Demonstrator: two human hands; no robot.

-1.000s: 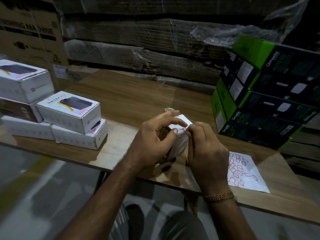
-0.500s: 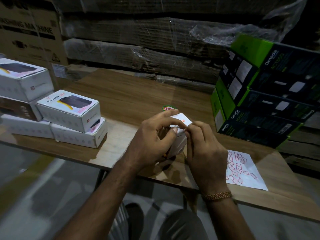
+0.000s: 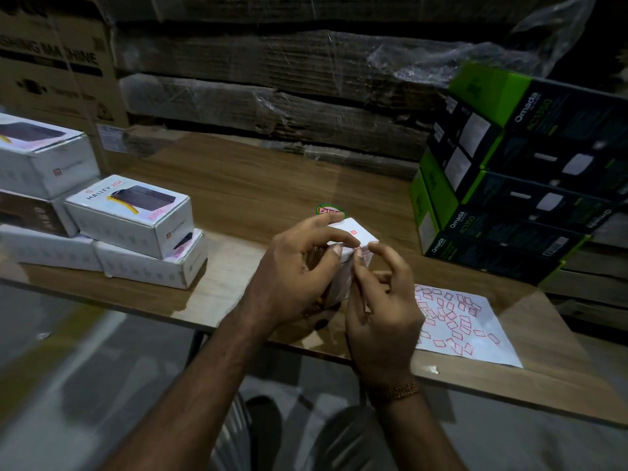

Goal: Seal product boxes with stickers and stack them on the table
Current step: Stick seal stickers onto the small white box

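Fingers of the left hand [image 3: 299,266] curl over the top of a small white box [image 3: 356,234], thumb pressed against its near face, gripping it upright above the near part of the table [image 3: 255,185]. Thumb and forefinger of the right hand [image 3: 384,311] meet at the box's upper near edge, where a small red-edged sticker [image 3: 356,248] shows; the other right fingers are loosely spread and curled, holding nothing. A gold bracelet [image 3: 402,390] sits on the right wrist.

Just right of the hands, a white sheet of stickers [image 3: 465,321] lies flat on the table, dotted with small red outlines. Just behind the held box, a round green and red label [image 3: 328,209] lies on the wood.

On the left side of the table stand white boxes [image 3: 129,215], stacked two and three high. On the right side a tilted pile of green and black boxes [image 3: 509,185] rises. Behind the table are large plastic-wrapped cartons [image 3: 272,79].
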